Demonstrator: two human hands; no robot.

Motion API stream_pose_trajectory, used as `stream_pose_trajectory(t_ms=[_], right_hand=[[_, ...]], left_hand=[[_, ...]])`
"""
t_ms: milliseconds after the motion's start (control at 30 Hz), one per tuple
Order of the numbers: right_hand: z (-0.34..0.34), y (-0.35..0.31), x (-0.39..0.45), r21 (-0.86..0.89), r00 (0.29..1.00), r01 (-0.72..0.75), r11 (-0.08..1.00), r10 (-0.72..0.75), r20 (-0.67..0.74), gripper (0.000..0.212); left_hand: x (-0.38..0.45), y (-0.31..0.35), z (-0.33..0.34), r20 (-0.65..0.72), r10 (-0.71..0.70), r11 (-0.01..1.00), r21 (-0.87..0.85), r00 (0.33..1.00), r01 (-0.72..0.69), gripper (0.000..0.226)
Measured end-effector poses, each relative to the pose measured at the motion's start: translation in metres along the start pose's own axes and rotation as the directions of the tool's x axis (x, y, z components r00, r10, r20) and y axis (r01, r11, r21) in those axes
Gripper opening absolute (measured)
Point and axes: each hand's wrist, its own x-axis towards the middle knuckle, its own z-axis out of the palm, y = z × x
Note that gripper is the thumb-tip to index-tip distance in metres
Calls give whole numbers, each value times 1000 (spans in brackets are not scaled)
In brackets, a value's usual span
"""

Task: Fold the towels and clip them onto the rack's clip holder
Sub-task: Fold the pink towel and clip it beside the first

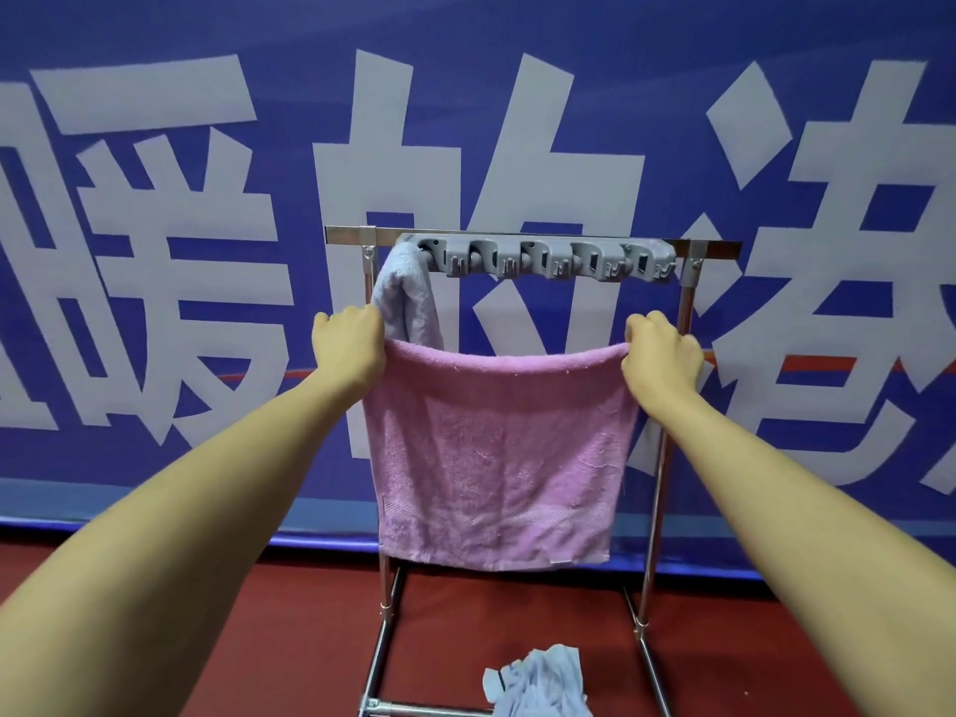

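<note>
A pink terry-cloth towel [496, 458] hangs flat in front of the rack, held up by its top edge, which sags slightly between the two hands. The left hand [349, 344] grips the towel's upper left corner with fingers curled over the edge; the right hand [659, 351] grips the upper right corner the same way, knuckles toward the camera. Both grips are closed on the cloth, and the towel's lower hem hangs free above the floor, with a woven band showing near the bottom.

Just behind and above the towel's top edge, a grey plastic clip holder with a row of clips [548, 261] is fixed along the top bar of a shiny metal rack [685, 302]. A pale blue towel [406, 297] hangs from the holder's left end, its lower part dropping just beside the left hand and behind the pink towel's top edge.

On the dark red floor [258, 639], between the rack's base bars, a crumpled pale blue cloth [540, 683] lies below the pink towel. Behind the rack stands a blue banner with large white characters [155, 225].
</note>
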Motion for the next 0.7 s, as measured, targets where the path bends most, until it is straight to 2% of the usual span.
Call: stream_pose_trajectory(t_ms=[100,200,300,433,533,700], right_hand=[[0,-1,0,136,992,-125,983,121,40,20],[1,-1,-1,335,972,-235,912,218,88,19],[1,0,0,458,964,-264,849,245,101,24],[5,-2,4,419,974,-213,883,160,157,30],[7,-2,4,349,981,-176,920,138,133,28],[10,1,2,43,996,-86,995,85,20,23]], left_hand=[[0,3,0,57,22,1000,13,998,-23,16],[-2,4,1,52,43,999,31,998,-44,20],[-2,3,1,26,51,997,51,998,-52,20],[-1,3,-4,22,44,999,31,999,-44,15],[-1,3,-6,7,14,1000,13,1000,-14,18],[-1,3,-7,10,9,1000,14,1000,-10,23]])
